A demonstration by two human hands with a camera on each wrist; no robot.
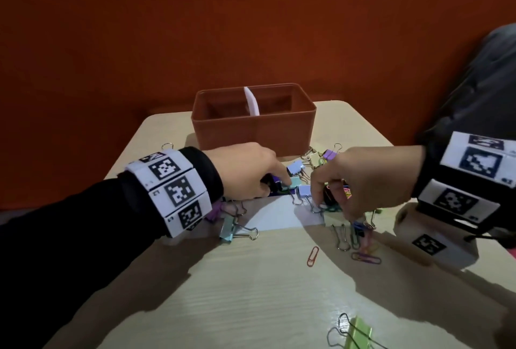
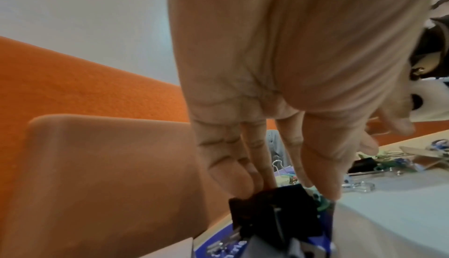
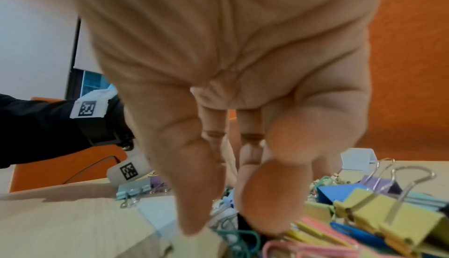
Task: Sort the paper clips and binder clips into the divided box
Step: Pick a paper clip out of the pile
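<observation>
**Both hands down in the pile of clips**

Where the table comes closest to the person, a green binder clip lies alone near the edge. A little further in, an orange paper clip and a purple paper clip lie apart from the heap. Beyond them sits a teal binder clip, just under the left wrist with its black sleeve and white marker band.

Next comes the pile itself, spread over a white sheet of paper. The left hand reaches into it from the left, fingers and thumb curled down and pinching a black binder clip. The right hand comes in from the right, its fingers curled down among the coloured paper clips and a yellow binder clip; whether it has actually caught one I cannot tell, as the fingertips hide it.

Just behind the pile lie a pale blue binder clip and a purple binder clip. Touching distance beyond them stands the brown divided box, a white divider splitting it into left and right halves; what lies inside is hidden by its front wall. An orange wall rises behind
</observation>
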